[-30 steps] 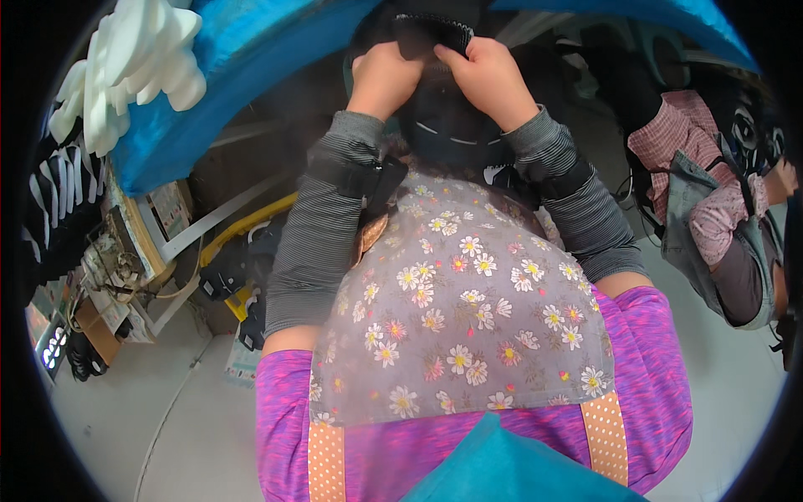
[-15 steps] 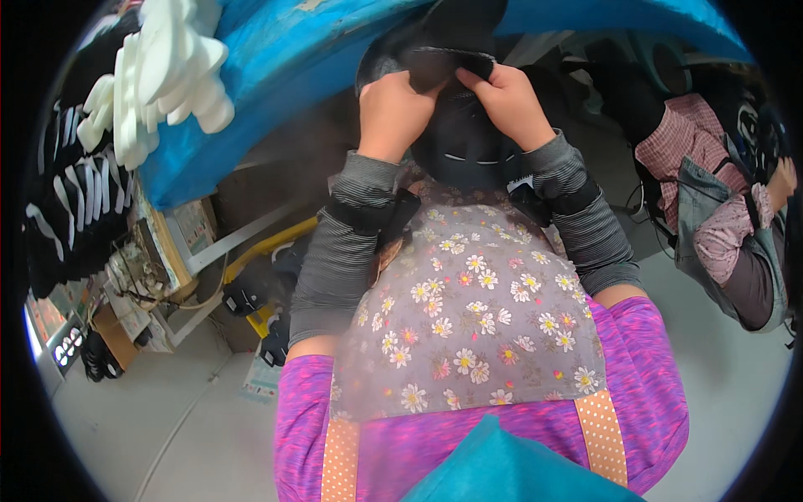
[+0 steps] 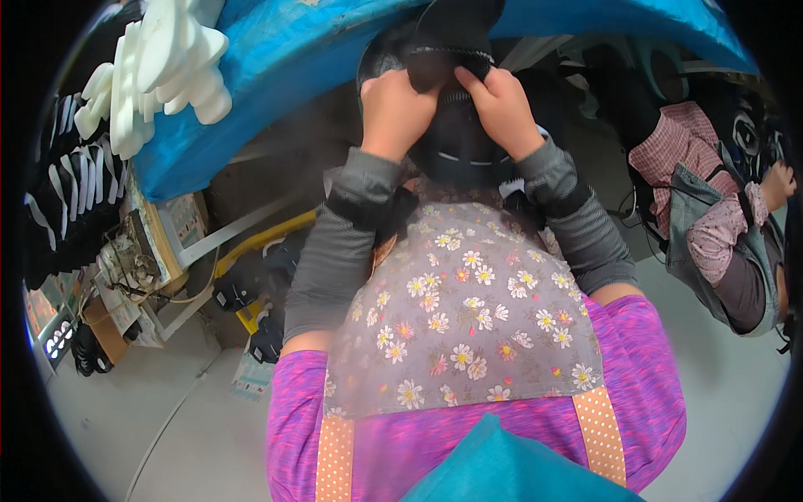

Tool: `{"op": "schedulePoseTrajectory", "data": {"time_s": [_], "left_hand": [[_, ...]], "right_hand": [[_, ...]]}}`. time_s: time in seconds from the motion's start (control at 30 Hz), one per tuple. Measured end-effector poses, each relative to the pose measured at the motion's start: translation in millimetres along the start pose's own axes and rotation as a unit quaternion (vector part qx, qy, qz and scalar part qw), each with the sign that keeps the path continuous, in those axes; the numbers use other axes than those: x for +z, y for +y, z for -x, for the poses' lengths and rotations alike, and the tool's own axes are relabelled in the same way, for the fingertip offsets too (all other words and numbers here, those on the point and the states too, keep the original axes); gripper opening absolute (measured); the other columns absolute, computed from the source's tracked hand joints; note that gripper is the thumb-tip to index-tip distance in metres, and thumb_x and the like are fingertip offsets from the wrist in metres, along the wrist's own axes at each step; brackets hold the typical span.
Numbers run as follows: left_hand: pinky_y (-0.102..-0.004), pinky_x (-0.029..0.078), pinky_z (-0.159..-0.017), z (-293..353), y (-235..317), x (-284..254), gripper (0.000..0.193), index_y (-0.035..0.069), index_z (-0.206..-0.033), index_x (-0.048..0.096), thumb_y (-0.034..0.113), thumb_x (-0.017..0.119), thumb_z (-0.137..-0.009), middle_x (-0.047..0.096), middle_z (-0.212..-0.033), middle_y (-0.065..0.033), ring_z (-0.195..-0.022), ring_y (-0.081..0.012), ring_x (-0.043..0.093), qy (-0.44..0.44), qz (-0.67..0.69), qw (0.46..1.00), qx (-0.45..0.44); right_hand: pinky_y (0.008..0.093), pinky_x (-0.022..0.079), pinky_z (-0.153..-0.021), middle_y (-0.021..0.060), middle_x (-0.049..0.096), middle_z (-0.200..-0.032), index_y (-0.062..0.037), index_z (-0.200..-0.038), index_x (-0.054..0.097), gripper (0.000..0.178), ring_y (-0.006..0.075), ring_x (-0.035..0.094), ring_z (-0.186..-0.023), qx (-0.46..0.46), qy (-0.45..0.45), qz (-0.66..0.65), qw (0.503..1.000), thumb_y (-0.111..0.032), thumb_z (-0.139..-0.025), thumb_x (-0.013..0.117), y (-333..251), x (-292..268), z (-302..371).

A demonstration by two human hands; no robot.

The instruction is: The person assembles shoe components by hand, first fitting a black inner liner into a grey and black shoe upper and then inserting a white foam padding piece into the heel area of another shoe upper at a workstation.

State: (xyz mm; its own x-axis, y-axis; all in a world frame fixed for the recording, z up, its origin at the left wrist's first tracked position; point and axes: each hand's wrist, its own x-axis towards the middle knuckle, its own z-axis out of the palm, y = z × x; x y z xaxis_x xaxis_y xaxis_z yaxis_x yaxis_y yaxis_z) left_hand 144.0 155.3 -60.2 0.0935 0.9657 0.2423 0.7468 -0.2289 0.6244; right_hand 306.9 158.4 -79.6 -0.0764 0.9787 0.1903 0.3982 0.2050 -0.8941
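Note:
At the edge of the blue-covered table (image 3: 276, 71), both my hands grip a black, curved piece (image 3: 452, 50) with a stitched-looking edge; it resembles part of a shoe, but its exact kind is not clear. My left hand (image 3: 396, 113) is closed on its left side, thumb toward the middle. Closed on the right side is my right hand (image 3: 506, 109), its thumb pressed on the lower edge. My fingertips are hidden behind the piece. Just below, over my lap, lies another dark object (image 3: 456, 159) with a thin white line.
White foam, sole-like shapes (image 3: 167, 67) are heaped on the table at the left. Beyond them hang several black pieces with white strips (image 3: 84, 180). A worn wooden-edged stand (image 3: 155, 226) is at the left. On the right, a person in a checked top (image 3: 673, 142) sits nearby.
My right hand has shifted slightly left and its thumb has edged up along the black piece. My left hand keeps its grip. The person at the right has moved a hand a little.

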Motion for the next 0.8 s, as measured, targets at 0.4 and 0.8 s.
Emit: {"op": "schedulePoseTrajectory", "data": {"time_s": [0.4, 0.8], "left_hand": [[-0.0471, 0.052, -0.076, -14.8, -39.0, 23.8, 0.042, -0.004, -0.075, 0.069, 0.038, 0.061, -0.076, 0.066, -0.078, -0.0263, -0.078, -0.0425, 0.066, -0.119, 0.004, 0.986, -0.118], [-0.0459, 0.05, -0.067, -6.1, 9.5, -6.5, 0.026, 0.016, -0.09, 0.072, 0.035, 0.055, -0.086, 0.068, -0.076, -0.0139, -0.074, -0.0374, 0.066, -0.027, 0.004, 1.0, -0.006]], "right_hand": [[0.0454, 0.049, -0.061, 0.0213, 0.06, -0.068, 0.0013, -0.073, 0.066, 0.04, 0.0396, 0.061, -0.066, -0.008, -0.043, 0.151, 0.988, -0.032, -0.093, 0.056, -2.9, 4.3, -7.4], [0.0414, 0.046, -0.055, 0.0201, 0.06, -0.064, 0.0014, -0.077, 0.066, 0.043, 0.0369, 0.06, -0.06, 0.03, 0.003, -0.022, 0.999, -0.038, -0.093, 0.059, 10.9, -1.1, -3.1]]}}
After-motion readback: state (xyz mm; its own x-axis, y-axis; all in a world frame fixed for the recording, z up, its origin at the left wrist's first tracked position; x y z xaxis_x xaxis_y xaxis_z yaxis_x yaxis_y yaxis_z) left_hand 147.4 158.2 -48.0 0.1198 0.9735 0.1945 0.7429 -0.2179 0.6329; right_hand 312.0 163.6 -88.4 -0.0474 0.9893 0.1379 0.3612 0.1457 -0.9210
